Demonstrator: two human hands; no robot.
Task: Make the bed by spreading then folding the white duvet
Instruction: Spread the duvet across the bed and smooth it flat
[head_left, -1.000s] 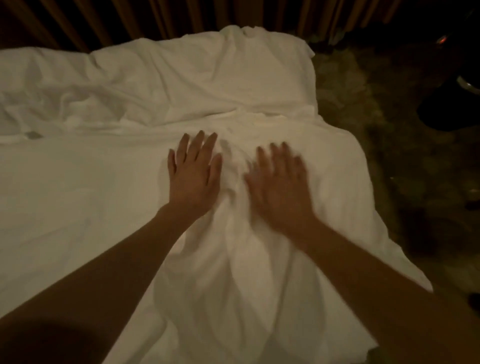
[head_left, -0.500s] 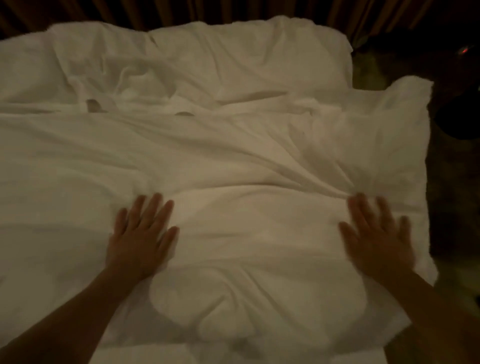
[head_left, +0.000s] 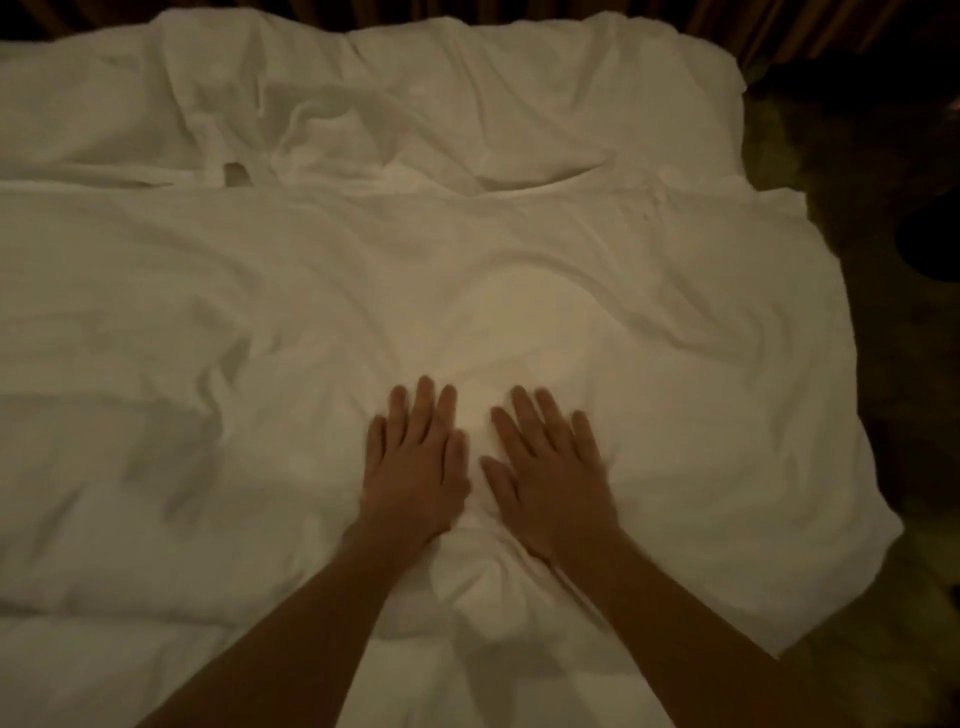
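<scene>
The white duvet (head_left: 363, 312) lies spread over the bed, wrinkled, with a soft bulge in its middle and its right edge hanging over the bed's side. My left hand (head_left: 415, 462) rests flat on it, palm down, fingers apart. My right hand (head_left: 550, 467) lies flat right beside it, also palm down with spread fingers, slightly blurred. Neither hand grips the fabric. A bunched fold of duvet sits between my wrists.
White pillows (head_left: 519, 104) lie crumpled at the far end against a dark slatted headboard (head_left: 779, 26). Dim patterned carpet (head_left: 909, 467) runs along the bed's right side, with a dark round object (head_left: 935, 244) on it.
Half a second ago my hands were wide apart on the duvet; they have slid back together at its middle. The view has shifted to show more of the bed.
</scene>
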